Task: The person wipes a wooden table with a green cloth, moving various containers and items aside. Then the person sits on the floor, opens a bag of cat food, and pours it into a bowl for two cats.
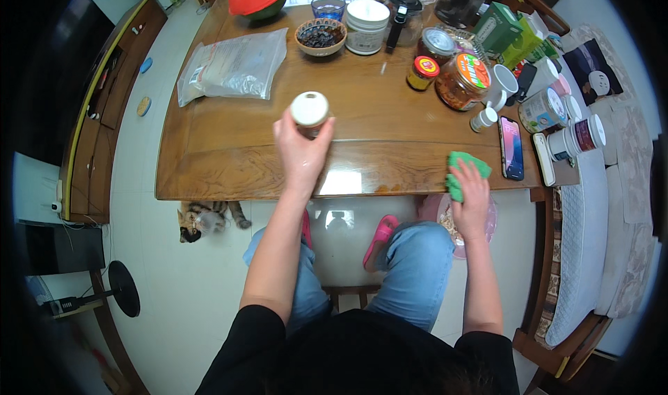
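My left hand is closed around a small jar with a white lid, over the left middle of the wooden table. The jar's lower part is mostly hidden by my fingers. My right hand rests on a green cloth at the table's front edge, its fingers pressing on it. Small brown wet-looking spots lie on the wood to the left of the cloth. A smartphone lies to the right of my right hand, with a small white-capped bottle behind the hand.
Behind my left hand are a clear plastic bag, a bowl of dark food and a white tub. Jars, including an orange-lidded one, and mugs crowd the right. A pink basin and a cat are on the floor.
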`<state>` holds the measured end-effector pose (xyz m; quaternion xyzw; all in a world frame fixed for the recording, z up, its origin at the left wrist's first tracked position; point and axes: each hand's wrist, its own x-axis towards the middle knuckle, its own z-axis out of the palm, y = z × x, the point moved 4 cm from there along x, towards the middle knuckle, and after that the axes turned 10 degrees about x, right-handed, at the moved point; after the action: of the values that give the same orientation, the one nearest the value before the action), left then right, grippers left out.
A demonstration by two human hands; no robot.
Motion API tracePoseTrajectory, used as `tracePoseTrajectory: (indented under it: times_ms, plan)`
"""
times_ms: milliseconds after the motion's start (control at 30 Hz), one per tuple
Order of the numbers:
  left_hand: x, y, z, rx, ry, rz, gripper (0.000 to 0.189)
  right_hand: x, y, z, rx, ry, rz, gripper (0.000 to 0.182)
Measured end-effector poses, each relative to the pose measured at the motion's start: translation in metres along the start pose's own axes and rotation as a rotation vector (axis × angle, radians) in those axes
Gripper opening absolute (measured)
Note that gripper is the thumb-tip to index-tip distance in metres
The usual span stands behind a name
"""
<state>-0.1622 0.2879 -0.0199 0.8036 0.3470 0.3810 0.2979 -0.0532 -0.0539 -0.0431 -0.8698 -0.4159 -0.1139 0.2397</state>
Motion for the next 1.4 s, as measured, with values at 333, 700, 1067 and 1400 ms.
tracePoseTrajectory:
  times_ms: [333, 700, 1067, 1400]
  plan:
    - [0.052, 0.062, 0.167, -0.027, -0.267, 0.013, 0.061, -0.014, 0.026, -0.002, -0.02, 0.166, 0.098, 0.052]
    - [0.002, 0.076, 0.149, -0.133, -0.238, 0.171, 0.059, -0.026, 0.035, 0.001, 0.026, 0.205, 0.091, 0.048]
    - [-0.202, 0.06, 0.041, -1.198, -0.841, -0.795, 0.055, -0.027, -0.097, 0.05, 0.724, 0.103, 0.25, 0.042]
    - [-0.245, 0.019, -0.106, -1.726, -0.732, -1.097, 0.055, -0.042, -0.254, -0.021, 1.982, -0.372, 0.125, 0.051]
